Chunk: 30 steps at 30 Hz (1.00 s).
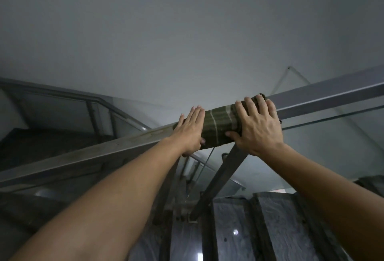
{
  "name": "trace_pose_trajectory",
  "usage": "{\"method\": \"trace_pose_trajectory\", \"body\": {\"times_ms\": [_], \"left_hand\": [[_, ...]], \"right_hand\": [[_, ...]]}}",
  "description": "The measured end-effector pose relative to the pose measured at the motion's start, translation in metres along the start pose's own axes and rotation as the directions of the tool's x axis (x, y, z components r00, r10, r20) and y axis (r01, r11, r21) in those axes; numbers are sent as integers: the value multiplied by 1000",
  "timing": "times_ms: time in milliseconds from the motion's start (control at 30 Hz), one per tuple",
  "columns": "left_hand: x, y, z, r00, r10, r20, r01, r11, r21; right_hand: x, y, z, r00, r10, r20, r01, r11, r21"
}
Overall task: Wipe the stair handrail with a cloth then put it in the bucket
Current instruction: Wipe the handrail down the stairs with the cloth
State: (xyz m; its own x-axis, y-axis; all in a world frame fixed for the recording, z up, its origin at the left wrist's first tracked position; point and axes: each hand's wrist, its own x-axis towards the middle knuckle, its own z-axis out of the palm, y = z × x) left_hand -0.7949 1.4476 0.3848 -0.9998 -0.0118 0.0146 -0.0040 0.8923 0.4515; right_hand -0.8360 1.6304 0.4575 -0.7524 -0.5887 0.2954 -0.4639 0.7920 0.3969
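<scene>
A grey metal handrail (324,96) slants from lower left to upper right across the view. A dark green cloth with pale stripes (218,125) is wrapped over the rail near the middle. My left hand (190,129) lies on the cloth's left end, fingers straight on top and thumb underneath. My right hand (257,123) clasps the cloth's right end, fingers over the top and thumb below. No bucket is in view.
A metal post (218,181) slopes down from the rail under my right hand. Glass panels (332,146) fill the space below the rail. Dark marble steps (234,229) descend below. A second railing (97,103) runs at the left. A plain wall rises behind.
</scene>
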Motion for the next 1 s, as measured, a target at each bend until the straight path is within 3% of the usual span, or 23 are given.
{"method": "trace_pose_trajectory", "body": {"times_ms": [1000], "left_hand": [[-98, -256, 33, 970, -239, -31, 237, 970, -53]], "right_hand": [[33, -277, 46, 963, -238, 128, 237, 971, 27]]}}
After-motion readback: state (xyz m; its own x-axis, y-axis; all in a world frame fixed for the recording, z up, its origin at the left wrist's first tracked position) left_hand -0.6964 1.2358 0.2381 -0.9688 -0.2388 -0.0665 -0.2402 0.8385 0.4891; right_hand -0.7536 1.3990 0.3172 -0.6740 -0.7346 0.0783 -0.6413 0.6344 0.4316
